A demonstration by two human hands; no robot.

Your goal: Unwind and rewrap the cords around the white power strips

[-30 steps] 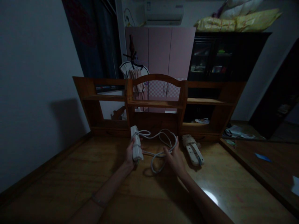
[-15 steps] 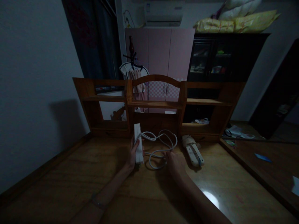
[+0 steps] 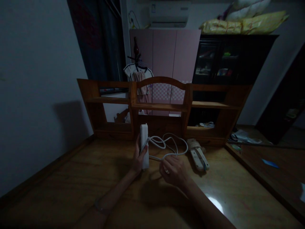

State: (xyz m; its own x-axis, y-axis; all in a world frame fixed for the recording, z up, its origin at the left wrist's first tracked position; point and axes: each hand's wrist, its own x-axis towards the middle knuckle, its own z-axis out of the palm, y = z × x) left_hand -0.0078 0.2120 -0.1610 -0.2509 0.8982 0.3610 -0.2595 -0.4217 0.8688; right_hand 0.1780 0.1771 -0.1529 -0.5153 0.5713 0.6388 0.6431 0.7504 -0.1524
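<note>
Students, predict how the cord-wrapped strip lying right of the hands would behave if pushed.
The strip looks like rigid plastic, so it would probably move without bending. Its long, flattish body suggests sliding rather than rolling, perhaps easily, since the desk looks glossy. The bulky wrapped cord at one end might make it swivel.

Tabletop [image 3: 78,178] glossy wood; held power strip [image 3: 145,136], cord [image 3: 187,146] smooth plastic.

And across the middle runs the wooden shelf unit [image 3: 162,107], a pink wardrobe [image 3: 164,57] rising behind it! Up above, there's the air conditioner [image 3: 169,14]; just below and left, a shirt [image 3: 130,70] hangs on the rack [image 3: 136,49]. Over right, yellow bags [image 3: 221,27] lie atop the black cabinet [image 3: 249,57]!
</note>
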